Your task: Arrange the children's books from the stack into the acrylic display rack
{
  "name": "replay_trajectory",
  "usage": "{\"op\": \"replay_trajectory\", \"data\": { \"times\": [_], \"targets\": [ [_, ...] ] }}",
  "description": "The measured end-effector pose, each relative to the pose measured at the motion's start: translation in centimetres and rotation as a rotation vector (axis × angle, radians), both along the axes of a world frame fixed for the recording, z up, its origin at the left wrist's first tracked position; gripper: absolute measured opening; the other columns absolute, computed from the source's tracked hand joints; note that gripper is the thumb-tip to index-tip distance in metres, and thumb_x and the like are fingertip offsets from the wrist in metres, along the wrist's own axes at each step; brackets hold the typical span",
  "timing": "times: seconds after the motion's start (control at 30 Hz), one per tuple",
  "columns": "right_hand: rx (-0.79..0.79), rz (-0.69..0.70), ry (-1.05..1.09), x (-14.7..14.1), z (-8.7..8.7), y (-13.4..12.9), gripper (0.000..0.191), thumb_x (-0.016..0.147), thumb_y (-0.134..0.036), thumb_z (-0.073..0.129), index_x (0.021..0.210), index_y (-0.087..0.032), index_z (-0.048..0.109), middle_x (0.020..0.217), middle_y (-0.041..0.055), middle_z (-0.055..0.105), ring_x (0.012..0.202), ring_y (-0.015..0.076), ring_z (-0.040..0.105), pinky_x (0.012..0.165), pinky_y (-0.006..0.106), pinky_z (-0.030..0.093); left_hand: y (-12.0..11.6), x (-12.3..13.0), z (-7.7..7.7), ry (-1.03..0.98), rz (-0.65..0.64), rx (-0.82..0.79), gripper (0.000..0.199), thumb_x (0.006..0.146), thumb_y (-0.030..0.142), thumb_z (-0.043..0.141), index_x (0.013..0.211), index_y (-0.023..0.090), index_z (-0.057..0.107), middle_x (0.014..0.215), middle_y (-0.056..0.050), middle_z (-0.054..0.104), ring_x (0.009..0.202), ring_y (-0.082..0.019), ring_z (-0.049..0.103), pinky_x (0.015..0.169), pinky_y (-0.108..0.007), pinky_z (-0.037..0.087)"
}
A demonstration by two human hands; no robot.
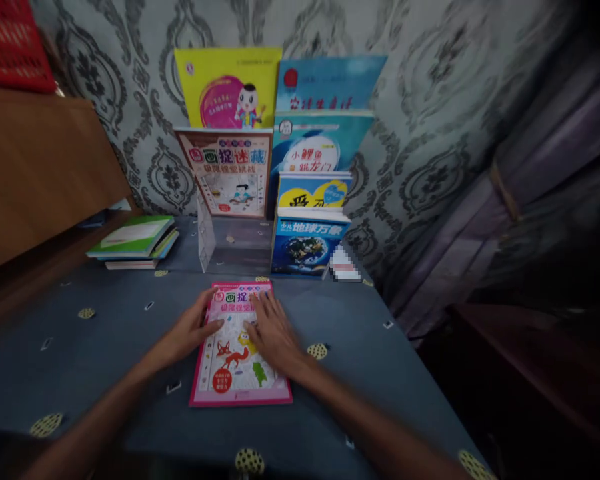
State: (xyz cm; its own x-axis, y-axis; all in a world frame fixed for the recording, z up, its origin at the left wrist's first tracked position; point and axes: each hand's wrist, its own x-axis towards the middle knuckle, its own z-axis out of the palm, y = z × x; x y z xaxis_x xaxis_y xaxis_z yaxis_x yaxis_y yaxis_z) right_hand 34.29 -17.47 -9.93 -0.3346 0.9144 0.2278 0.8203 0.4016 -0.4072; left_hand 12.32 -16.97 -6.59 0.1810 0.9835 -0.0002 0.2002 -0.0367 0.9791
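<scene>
A pink-bordered book (237,380) with a fox on its cover lies flat on the dark blue tablecloth. My left hand (193,330) rests at its left edge, thumb over the cover and fingers apart. On the upper right part of the cover lies my right hand (275,330), fingers spread. Behind the book stands a clear rack (206,233). Its left side holds a brown-bordered book (230,180) below a yellow book (227,80). Several blue and yellow books, including one with a globe (307,247), stand in its right side.
A pile of books (133,240) lies on the table (120,347) at the left, near a wooden board (40,167). A red basket (15,47) is at the upper left. A purple curtain (460,207) hangs at the right. A pixelated white item (344,265) is beside the rack.
</scene>
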Motion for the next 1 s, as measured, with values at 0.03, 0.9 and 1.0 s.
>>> {"op": "replay_trajectory", "data": {
  "times": [0.03, 0.9, 1.0],
  "targets": [
    [0.02, -0.003, 0.015, 0.2, -0.3, 0.0, 0.06, 0.098, -0.034, 0.051, 0.152, -0.01, 0.04, 0.158, 0.022, 0.038, 0.15, 0.0353, 0.029, 0.12, 0.055, 0.029, 0.2, 0.1, 0.0, -0.124, 0.062, -0.042, 0.07, 0.07, 0.035, 0.083, 0.133, 0.022, 0.055, 0.14, -0.014, 0.06, 0.129, -0.032, 0.058, 0.107, -0.042, 0.047],
    [-0.477, 0.048, 1.07, 1.6, 0.4, 1.7, 0.062, 0.078, -0.077, 0.06, 0.106, -0.022, 0.063, 0.066, -0.002, 0.062, 0.05, 0.0128, 0.054, 0.045, 0.023, 0.046, 0.4, 2.1, 2.7, -0.832, 0.353, -0.44, 0.016, 0.085, 0.023, 0.072, 0.096, 0.012, 0.07, 0.085, -0.011, 0.08, 0.082, -0.029, 0.077, 0.082, -0.041, 0.061],
    [-0.519, 0.074, 1.088, 1.5, 1.9, 1.5, 0.058, 0.079, -0.075, 0.061, 0.101, -0.021, 0.062, 0.059, -0.0067, 0.052, 0.042, 0.0066, 0.04, 0.036, 0.015, 0.029, 1.2, 2.4, 3.5, -0.755, 0.345, -0.36, 0.031, 0.083, 0.039, 0.074, 0.098, 0.011, 0.072, 0.083, -0.012, 0.08, 0.081, -0.03, 0.077, 0.078, -0.038, 0.061]
  ]
}}
